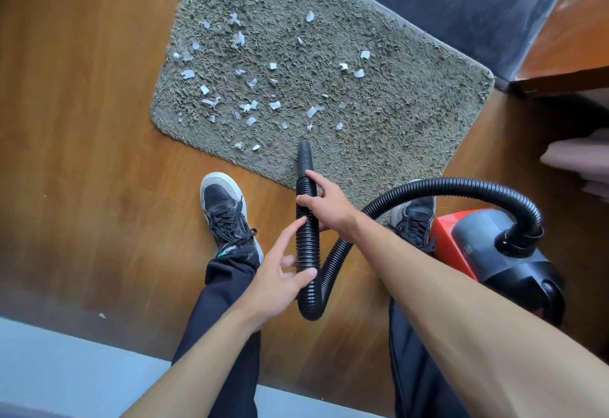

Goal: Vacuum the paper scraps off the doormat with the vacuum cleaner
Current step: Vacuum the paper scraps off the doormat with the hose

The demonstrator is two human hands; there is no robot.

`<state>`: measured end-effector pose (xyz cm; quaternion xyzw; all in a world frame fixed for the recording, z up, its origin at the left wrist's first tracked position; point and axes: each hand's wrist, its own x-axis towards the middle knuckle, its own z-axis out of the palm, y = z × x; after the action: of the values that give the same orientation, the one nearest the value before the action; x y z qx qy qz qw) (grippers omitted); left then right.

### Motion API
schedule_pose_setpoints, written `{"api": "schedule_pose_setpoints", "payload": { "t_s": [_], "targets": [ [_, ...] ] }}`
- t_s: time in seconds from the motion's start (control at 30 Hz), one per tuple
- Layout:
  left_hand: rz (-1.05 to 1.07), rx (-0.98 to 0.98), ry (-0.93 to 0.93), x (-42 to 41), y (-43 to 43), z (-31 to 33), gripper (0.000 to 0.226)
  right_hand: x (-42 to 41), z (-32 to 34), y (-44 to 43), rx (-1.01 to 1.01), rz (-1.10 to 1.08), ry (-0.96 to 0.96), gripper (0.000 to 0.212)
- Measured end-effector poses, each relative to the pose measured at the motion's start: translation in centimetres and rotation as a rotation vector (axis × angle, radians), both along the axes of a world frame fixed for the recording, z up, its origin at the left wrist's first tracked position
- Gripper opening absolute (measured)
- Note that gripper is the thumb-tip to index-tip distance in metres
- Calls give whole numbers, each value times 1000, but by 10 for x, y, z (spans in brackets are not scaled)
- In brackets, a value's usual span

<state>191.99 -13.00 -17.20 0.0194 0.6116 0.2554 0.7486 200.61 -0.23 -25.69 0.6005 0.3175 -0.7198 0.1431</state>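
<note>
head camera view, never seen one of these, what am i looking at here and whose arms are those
There is no machine arm here. The one picture comes from a camera worn on a person's head, looking down, so the arms are that person's own. The right hand grips the black ribbed hose just behind its nozzle, which points at the near edge of a grey shaggy doormat. The left hand touches the hose lower down with its thumb and a straight forefinger. White paper scraps lie scattered over the doormat, mostly on its left half. The hose loops back to a red and black vacuum cleaner standing on the wooden floor at the right.
</note>
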Motion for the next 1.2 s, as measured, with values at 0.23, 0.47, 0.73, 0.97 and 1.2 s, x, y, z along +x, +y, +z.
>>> {"api": "schedule_pose_setpoints", "payload": {
  "t_s": [0.23, 0.47, 0.73, 0.97, 1.2],
  "targets": [
    [-26, 38, 13, -6, 15, -13, 78, -3, -3, 17, 62, -36, 6, 67],
    [-38, 38, 58, -6, 27, -19, 80, -10, -7, 28, 98, -33, -16, 68],
    [-77, 76, 79, -18, 41, -23, 82, -18, -10, 38, 169, -38, -37, 69],
    [-212, 148, 76, -13, 58, -25, 84, 8, -7, 47, 154, -169, -57, 64],
    [-358, 160, 85, 2, 57, -22, 84, 37, -4, 36, 130, -231, -89, 63]
  ]
}}
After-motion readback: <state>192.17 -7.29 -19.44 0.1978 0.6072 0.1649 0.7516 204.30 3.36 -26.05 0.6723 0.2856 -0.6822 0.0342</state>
